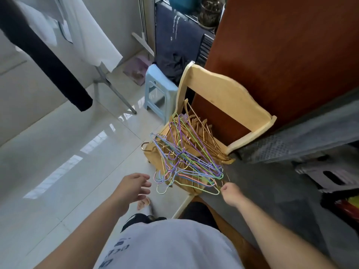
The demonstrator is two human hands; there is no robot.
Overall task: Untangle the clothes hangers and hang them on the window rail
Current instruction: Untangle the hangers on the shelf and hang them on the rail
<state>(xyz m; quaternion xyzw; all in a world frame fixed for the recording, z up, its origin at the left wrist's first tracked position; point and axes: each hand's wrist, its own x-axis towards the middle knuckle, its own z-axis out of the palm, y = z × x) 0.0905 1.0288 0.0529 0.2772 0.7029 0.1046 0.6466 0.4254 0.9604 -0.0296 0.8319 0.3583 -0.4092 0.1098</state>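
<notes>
The hangers (186, 158), a tangle of purple, green, blue, pink and gold wire, lie heaped on the seat of a pale wooden chair (223, 88), just ahead of both hands. The right hand (231, 193) is curled, its fingers (225, 188) pinching a thin wire at the near right corner of the heap. The left hand (134, 186) hovers just left of the heap, fingers (144, 184) spread and relaxed, holding nothing and touching no wire; a pale hook dangles off the seat edge just beside those fingertips. Beyond the heap, past the chair's left side, stands a light blue stool (157, 90) on the glossy tiled floor (58, 152). Far ahead and left of the left hand hang a black garment (38, 55) and a white one (85, 30). A brown panel (281, 55) rises behind the chair back
</notes>
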